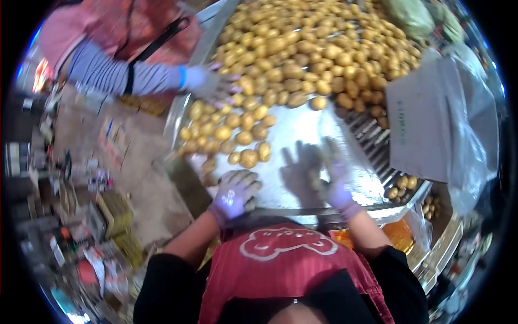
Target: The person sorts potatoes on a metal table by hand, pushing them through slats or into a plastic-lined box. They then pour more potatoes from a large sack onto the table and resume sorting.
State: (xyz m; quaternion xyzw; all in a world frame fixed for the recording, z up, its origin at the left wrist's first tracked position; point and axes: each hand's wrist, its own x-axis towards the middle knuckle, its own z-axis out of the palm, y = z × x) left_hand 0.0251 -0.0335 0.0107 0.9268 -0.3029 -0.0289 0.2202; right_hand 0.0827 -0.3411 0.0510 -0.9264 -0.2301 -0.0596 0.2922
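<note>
My left hand (235, 195), in a purple and grey work glove, is at the near edge of the metal sorting table (291, 127). Its fingers are loosely bent and apart, with nothing visible in them, just below a group of potatoes (249, 159). My right hand (335, 178), gloved alike and slightly blurred, is over the bare metal to the right. Its fingers are spread, it holds nothing, and its dark shadow falls beside it. A large heap of potatoes (302, 48) covers the far part of the table.
At the upper left, a co-worker's gloved hand (210, 86) touches potatoes. A white carton (418, 121) with plastic lining stands on the right, beside a slatted grate (369, 135). Several potatoes (402, 186) lie at the near right corner. Yellow crates (114, 211) stand on the floor at left.
</note>
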